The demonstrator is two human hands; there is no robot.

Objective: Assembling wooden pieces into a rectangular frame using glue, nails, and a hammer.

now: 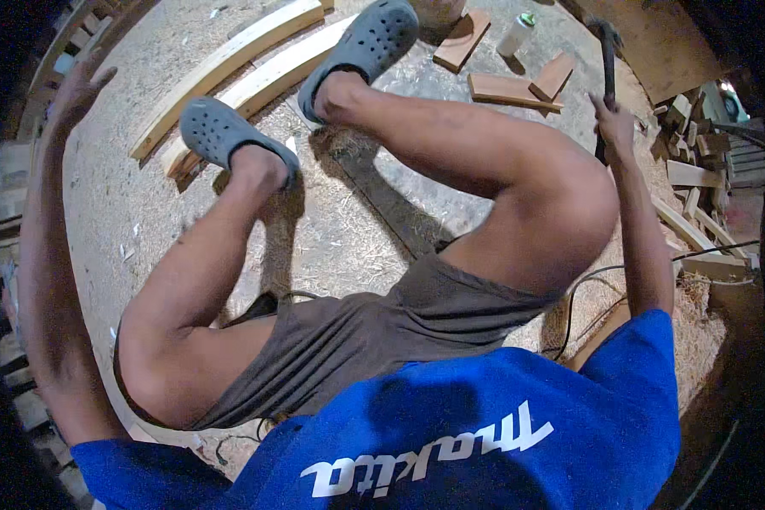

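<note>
My right hand (616,129), out past my right knee, is closed around the dark handle of a hammer (609,72), its head pointing away from me. My left hand (78,92) reaches far out to the left, thumb apart from the fingers, with nothing visible in it. Stacked timber stands close beside that hand at the left rim. Two pale wooden beams (221,72) lie side by side on the floor beyond my feet. Two short reddish boards (510,89) rest against each other left of the hammer, and one more board (461,41) lies farther off.
A whitish bottle with a green cap (517,36) stands among the boards. Wood offcuts (697,161) are heaped at the right, near a black cable (608,270). Sawdust and shavings cover much of the floor (348,225). My legs and grey clogs (229,134) take up the middle.
</note>
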